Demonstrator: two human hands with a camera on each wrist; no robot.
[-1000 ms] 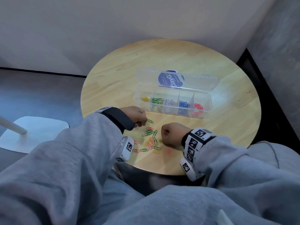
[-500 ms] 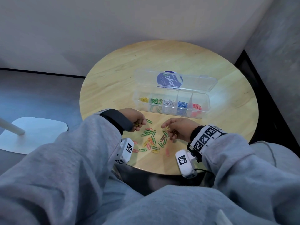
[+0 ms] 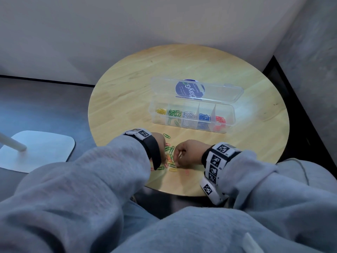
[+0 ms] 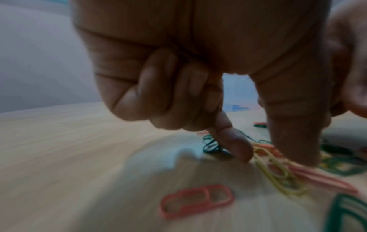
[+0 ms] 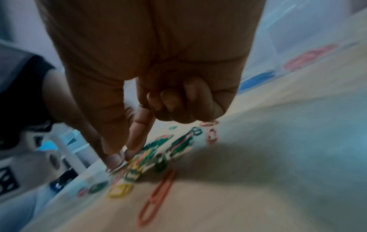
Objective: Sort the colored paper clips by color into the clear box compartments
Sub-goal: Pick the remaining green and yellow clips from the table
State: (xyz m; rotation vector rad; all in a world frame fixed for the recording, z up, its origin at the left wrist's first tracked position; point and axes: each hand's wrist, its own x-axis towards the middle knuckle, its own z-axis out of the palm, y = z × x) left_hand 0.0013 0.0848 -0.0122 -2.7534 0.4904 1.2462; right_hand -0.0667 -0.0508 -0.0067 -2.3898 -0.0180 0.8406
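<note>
Both hands at table's near edge: left hand thumb and forefinger spread, touching loose clips; right hand pinching into them, hold unclear.

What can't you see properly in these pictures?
- Head view: the left hand and right hand cover part of the paper clip pile.
- Right wrist view: blurred, so whether the fingers pinch a clip is unclear.
- Head view: the box lid label is too small to read.
</note>
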